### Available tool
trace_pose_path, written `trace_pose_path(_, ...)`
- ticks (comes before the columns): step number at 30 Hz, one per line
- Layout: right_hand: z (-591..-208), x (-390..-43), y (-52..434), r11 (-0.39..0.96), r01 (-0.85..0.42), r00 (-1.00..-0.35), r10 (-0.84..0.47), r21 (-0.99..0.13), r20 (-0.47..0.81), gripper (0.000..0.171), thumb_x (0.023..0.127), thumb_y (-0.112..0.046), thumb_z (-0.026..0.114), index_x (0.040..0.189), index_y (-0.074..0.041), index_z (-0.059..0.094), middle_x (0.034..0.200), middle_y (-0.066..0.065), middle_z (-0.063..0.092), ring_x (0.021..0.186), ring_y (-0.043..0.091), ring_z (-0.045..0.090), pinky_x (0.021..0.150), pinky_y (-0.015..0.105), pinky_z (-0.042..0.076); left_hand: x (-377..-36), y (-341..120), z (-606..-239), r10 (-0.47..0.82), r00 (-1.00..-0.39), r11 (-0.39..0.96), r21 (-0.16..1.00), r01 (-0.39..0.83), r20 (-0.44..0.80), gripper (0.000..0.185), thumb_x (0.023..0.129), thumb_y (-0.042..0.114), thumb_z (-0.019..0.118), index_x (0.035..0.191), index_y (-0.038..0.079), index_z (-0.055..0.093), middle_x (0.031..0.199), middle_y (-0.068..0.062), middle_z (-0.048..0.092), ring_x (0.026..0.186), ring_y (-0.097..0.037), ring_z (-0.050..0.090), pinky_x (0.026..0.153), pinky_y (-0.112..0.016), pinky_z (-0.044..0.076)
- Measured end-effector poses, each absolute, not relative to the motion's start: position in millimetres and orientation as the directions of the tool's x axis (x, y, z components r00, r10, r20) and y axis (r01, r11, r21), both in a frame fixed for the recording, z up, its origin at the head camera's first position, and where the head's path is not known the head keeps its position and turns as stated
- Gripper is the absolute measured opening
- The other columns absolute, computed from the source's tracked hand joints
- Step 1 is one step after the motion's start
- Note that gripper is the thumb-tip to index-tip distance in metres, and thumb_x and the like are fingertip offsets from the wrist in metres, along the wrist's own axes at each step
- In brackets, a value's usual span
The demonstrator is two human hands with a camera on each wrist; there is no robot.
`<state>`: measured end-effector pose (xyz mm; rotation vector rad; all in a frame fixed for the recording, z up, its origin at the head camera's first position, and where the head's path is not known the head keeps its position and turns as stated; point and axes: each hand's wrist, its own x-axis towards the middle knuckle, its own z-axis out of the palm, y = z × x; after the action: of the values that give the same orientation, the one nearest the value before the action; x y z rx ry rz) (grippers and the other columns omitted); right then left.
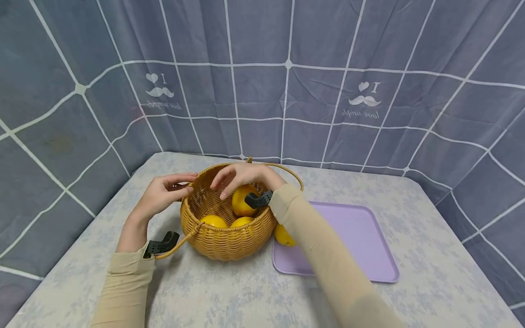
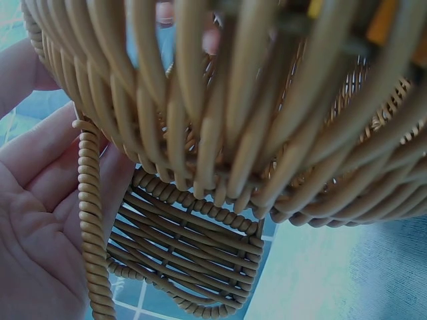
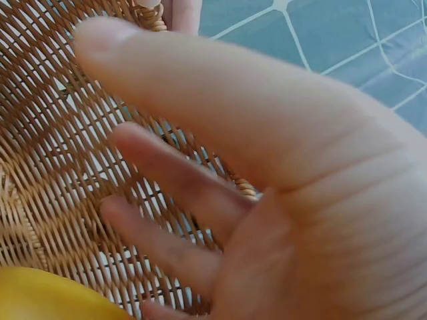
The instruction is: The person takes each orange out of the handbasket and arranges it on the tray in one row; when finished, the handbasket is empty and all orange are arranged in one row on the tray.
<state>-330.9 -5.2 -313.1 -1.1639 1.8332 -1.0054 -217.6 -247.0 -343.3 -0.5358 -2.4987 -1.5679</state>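
Observation:
A round wicker basket [image 1: 229, 246] holds yellow fruits, among them a larger-looking fruit [image 1: 242, 202] on the right and a fruit [image 1: 214, 221] by the near side. My left hand [image 1: 157, 196] pinches the basket's left rim, with a twisted handle [image 2: 90, 220] hanging in front of its palm. Over the basket's opening is my right hand [image 1: 242, 175], fingers loosely bent and apart, nothing between them. In the right wrist view, its thumb and fingers reach across the woven inside, and one yellow fruit [image 3: 53, 297] shows below them.
Right of the basket lies a flat lilac tray [image 1: 352, 232]. Another yellow fruit [image 1: 284, 236] is on its left end, partly covered by my right sleeve. A second basket handle [image 1: 293, 175] arcs out at the right. A grey-blue curtain [image 1: 262, 91] hangs behind the table [image 1: 229, 296].

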Motion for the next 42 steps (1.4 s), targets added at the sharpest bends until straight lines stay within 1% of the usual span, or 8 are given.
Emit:
trace_pose_path(7,-312.8,-329.9,-4.3,0.344,-0.397,-0.313,-0.922,-0.851,-0.227,0.045,0.079,-0.011,0.076,0.121,-0.002,0.062,0.127,0.012,0.056,0.118,0.031,0.05,0.092,0.025,0.045,-217.3,-246.0,-341.6,0.221,-0.925,0.383,0.845,0.374,0.31,0.033,0.09,0.012,0.064,0.12,-0.003,0.062,0.13,-0.019,0.054,0.096,-0.004,0.061,0.072,-0.022,0.053)
trace_pose_path(15,-315.6,-330.5,-5.1,0.349,-0.412,-0.303,-0.924,-0.842,-0.235,0.047,0.079,-0.009,0.076,0.122,-0.001,0.06,0.128,0.018,0.054,0.117,0.032,0.052,0.092,0.025,0.045,-214.9,-243.5,-338.9,0.219,-0.926,0.364,0.854,0.371,0.309,0.033,0.09,0.01,0.064,0.12,-0.004,0.062,0.13,-0.02,0.053,0.096,-0.003,0.06,0.073,-0.021,0.052)
trace_pose_path(20,-318.9,-331.5,-6.5,0.376,-0.399,-0.291,-0.917,-0.836,-0.274,0.051,0.08,-0.002,0.073,0.126,0.004,0.054,0.133,0.02,0.049,0.121,0.034,0.047,0.095,0.027,0.043,-214.1,-242.9,-338.5,0.215,-0.927,0.361,0.857,0.368,0.308,0.033,0.09,0.01,0.064,0.12,-0.003,0.062,0.129,-0.02,0.054,0.095,-0.003,0.06,0.072,-0.02,0.052)
trace_pose_path(26,-318.3,-331.2,-7.1,0.433,-0.361,-0.281,-0.895,-0.826,-0.346,0.056,0.08,0.009,0.068,0.132,0.004,0.049,0.139,0.015,0.044,0.127,0.037,0.041,0.093,0.028,0.045,-214.1,-243.3,-338.7,0.211,-0.928,0.367,0.855,0.366,0.306,0.032,0.09,0.01,0.064,0.119,-0.003,0.062,0.129,-0.02,0.054,0.095,-0.003,0.06,0.072,-0.019,0.052)
trace_pose_path(32,-317.6,-331.9,-6.1,0.438,-0.45,-0.281,-0.897,-0.778,-0.342,0.055,0.08,0.007,0.067,0.132,0.001,0.051,0.138,0.009,0.048,0.129,0.027,0.041,0.1,0.032,0.04,-213.7,-242.5,-338.1,0.212,-0.929,0.372,0.854,0.364,0.303,0.033,0.09,0.011,0.064,0.119,-0.003,0.062,0.129,-0.019,0.054,0.095,-0.004,0.06,0.072,-0.019,0.051)
trace_pose_path(35,-317.4,-330.8,-5.7,0.465,-0.445,-0.295,-0.883,-0.765,-0.365,0.055,0.08,0.011,0.064,0.132,-0.001,0.052,0.138,0.009,0.048,0.13,0.025,0.039,0.097,0.03,0.042,-213.5,-242.2,-338.0,0.212,-0.929,0.372,0.854,0.363,0.303,0.033,0.09,0.011,0.064,0.119,-0.002,0.063,0.129,-0.019,0.054,0.094,-0.005,0.061,0.071,-0.02,0.051)
trace_pose_path(39,-318.0,-328.8,-5.8,0.501,-0.392,-0.32,-0.861,-0.771,-0.396,0.056,0.078,0.018,0.058,0.131,0.0,0.052,0.139,0.009,0.047,0.131,0.029,0.037,0.087,0.028,0.048,-213.5,-242.5,-338.3,0.214,-0.927,0.368,0.853,0.37,0.309,0.033,0.09,0.011,0.064,0.119,-0.003,0.062,0.129,-0.02,0.054,0.094,-0.006,0.061,0.069,-0.02,0.052)
trace_pose_path(42,-318.2,-327.6,-6.4,0.523,-0.382,-0.341,-0.846,-0.762,-0.41,0.057,0.078,0.02,0.056,0.131,-0.001,0.053,0.139,0.006,0.047,0.131,0.029,0.037,0.084,0.027,0.049,-213.4,-242.8,-338.6,0.217,-0.923,0.367,0.85,0.378,0.317,0.032,0.09,0.01,0.064,0.119,-0.004,0.062,0.129,-0.021,0.054,0.094,-0.005,0.061,0.07,-0.02,0.052)
